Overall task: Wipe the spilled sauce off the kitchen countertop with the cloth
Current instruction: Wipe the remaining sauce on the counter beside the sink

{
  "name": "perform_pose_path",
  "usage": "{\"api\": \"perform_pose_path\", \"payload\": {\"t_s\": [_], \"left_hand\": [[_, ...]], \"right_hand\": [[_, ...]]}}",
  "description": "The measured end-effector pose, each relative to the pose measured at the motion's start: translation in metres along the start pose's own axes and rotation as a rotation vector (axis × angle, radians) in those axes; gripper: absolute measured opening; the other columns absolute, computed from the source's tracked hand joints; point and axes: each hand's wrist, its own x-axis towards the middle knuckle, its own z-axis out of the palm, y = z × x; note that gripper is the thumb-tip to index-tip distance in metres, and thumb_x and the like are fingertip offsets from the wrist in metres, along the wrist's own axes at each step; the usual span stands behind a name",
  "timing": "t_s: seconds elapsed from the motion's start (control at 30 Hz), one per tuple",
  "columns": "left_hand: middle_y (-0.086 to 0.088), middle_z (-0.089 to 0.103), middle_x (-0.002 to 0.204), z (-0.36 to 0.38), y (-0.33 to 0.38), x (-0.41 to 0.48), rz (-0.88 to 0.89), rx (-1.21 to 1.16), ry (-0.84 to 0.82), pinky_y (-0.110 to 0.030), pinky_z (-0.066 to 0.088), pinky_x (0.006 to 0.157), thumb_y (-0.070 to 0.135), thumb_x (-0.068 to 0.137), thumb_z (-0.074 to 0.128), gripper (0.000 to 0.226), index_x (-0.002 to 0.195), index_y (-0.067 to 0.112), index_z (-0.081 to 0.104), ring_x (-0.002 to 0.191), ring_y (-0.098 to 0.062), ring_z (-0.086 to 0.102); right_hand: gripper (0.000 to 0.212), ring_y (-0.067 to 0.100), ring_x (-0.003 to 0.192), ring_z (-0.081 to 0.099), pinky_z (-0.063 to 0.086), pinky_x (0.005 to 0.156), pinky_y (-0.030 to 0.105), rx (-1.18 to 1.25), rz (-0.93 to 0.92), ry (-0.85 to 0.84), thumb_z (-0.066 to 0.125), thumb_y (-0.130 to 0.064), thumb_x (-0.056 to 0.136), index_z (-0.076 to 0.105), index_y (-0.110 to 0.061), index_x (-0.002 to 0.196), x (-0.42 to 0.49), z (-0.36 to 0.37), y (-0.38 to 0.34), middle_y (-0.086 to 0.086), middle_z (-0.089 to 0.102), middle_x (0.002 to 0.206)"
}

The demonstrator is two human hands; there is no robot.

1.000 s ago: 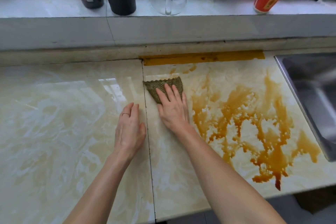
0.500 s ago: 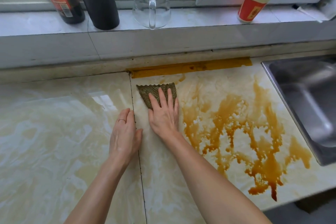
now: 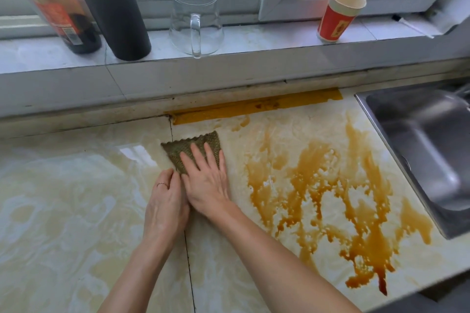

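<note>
Since the frame half a second prior, the left hand (image 3: 165,206) had closed in from its place apart on the left and now lay against the right hand (image 3: 206,183). The cloth (image 3: 195,145) remained near the back of the counter at the seam (image 3: 188,249).

Countertop (image 3: 76,211): pale marbled slabs, glossy, with a faint yellowish film on the left. Sauce (image 3: 318,185): a broad brown spill over the right slab, between the cloth and the sink (image 3: 419,147), running in streaks to the front edge, where it was darkest. None of the main spill was under the cloth. A yellow strip (image 3: 254,107) ran along the back joint. On the ledge (image 3: 267,40) stood a bottle (image 3: 63,15), a dark cylinder (image 3: 112,7), a glass jug (image 3: 195,18) and a paper cup (image 3: 338,15).

Right hand: palm down, fingers straight and spread, pressing the cloth flat; not clenched, nothing grasped. Left hand: palm down on the counter, fingers relaxed, tips at the cloth's near corner. Whether they touched the cloth could not be confirmed.

Assessment: wiping was in hand but at an early stage, with the bulk of the spill untouched. The next move would call for a pressed sweep rightward into the sauce, kept short of the front edge where a drip hung, and likely a fold or rinse once the cloth was loaded.
</note>
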Motion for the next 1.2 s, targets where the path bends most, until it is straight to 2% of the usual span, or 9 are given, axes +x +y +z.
{"api": "perform_pose_path", "payload": {"t_s": [0.13,0.3,0.43,0.53,0.73,0.87,0.93,1.1,1.2], "left_hand": [[-0.015,0.03,0.147,0.0,-0.001,-0.002,0.005,-0.012,-0.01,-0.035,0.039,0.103,0.016,0.083,0.064,0.069,0.142,0.001,0.032,0.133,-0.029,0.036],[-0.008,0.016,0.155,-0.001,0.001,-0.004,-0.026,-0.022,-0.028,-0.029,0.026,0.114,0.022,0.086,0.062,0.077,0.148,0.006,0.018,0.142,-0.021,0.02],[-0.014,0.029,0.149,0.0,0.001,-0.001,-0.011,-0.08,0.026,-0.032,0.036,0.105,0.013,0.085,0.055,0.063,0.143,0.003,0.031,0.134,-0.027,0.035],[-0.012,0.019,0.154,-0.002,0.0,-0.002,-0.008,-0.055,-0.017,-0.028,0.026,0.112,0.018,0.087,0.057,0.071,0.147,0.004,0.021,0.141,-0.024,0.023],[-0.007,0.007,0.156,-0.004,0.0,-0.005,-0.011,-0.044,-0.039,-0.026,0.016,0.117,0.024,0.09,0.057,0.079,0.149,0.007,0.009,0.144,-0.02,0.01],[-0.008,0.007,0.156,-0.002,0.001,-0.004,-0.012,-0.048,-0.026,-0.025,0.015,0.116,0.023,0.09,0.057,0.078,0.149,0.006,0.009,0.144,-0.02,0.01],[-0.008,0.009,0.156,-0.002,0.0,-0.004,-0.016,-0.051,-0.028,-0.026,0.016,0.116,0.023,0.089,0.058,0.078,0.149,0.006,0.01,0.144,-0.021,0.011],[-0.007,0.007,0.156,-0.003,0.0,-0.006,0.001,-0.054,-0.023,-0.024,0.014,0.115,0.023,0.09,0.057,0.078,0.149,0.006,0.008,0.145,-0.02,0.009],[-0.007,0.006,0.156,-0.002,0.0,-0.005,0.003,-0.058,-0.023,-0.025,0.015,0.116,0.022,0.09,0.056,0.077,0.149,0.005,0.009,0.145,-0.021,0.009]], "right_hand": [[0.05,0.021,0.151,0.005,-0.006,0.121,0.047,-0.054,-0.12,-0.005,0.038,-0.036,0.102,0.031,-0.029,0.152,0.014,-0.004,0.018,-0.001,0.017,0.163],[0.052,0.026,0.15,0.013,-0.001,0.12,0.047,-0.06,0.127,0.119,0.041,-0.031,0.099,0.034,-0.027,0.15,0.032,-0.008,0.026,0.002,0.023,0.162],[0.051,0.034,0.138,0.036,0.021,0.115,0.051,-0.017,-0.083,0.067,0.041,-0.031,0.09,0.053,-0.023,0.139,0.02,0.009,-0.001,0.006,0.045,0.15],[0.052,0.03,0.131,0.041,0.031,0.107,0.048,-0.1,-0.1,0.098,0.042,-0.035,0.088,0.053,-0.028,0.138,0.038,0.001,0.013,0.003,0.048,0.147],[0.052,0.03,0.133,0.03,0.023,0.106,0.047,-0.195,0.23,0.158,0.046,-0.032,0.095,0.039,-0.026,0.147,0.063,-0.019,0.037,0.006,0.035,0.152],[0.053,0.033,0.122,0.043,0.032,0.098,0.049,-0.202,-0.065,0.098,0.054,-0.028,0.087,0.051,-0.026,0.14,0.052,-0.007,0.016,0.007,0.048,0.143],[0.052,0.029,0.126,0.039,0.027,0.1,0.047,-0.227,-0.143,0.06,0.048,-0.035,0.091,0.045,-0.032,0.143,0.06,-0.014,0.028,0.002,0.043,0.147],[0.053,0.031,0.145,0.009,0.005,0.115,0.05,-0.192,0.349,0.106,0.037,-0.041,0.098,0.028,-0.034,0.151,0.084,-0.035,0.077,0.001,0.018,0.161],[0.058,0.032,0.15,-0.008,-0.008,0.118,0.055,-0.229,0.367,0.079,0.032,-0.041,0.101,0.017,-0.026,0.156,0.078,-0.027,0.056,0.003,0.004,0.165]]}}
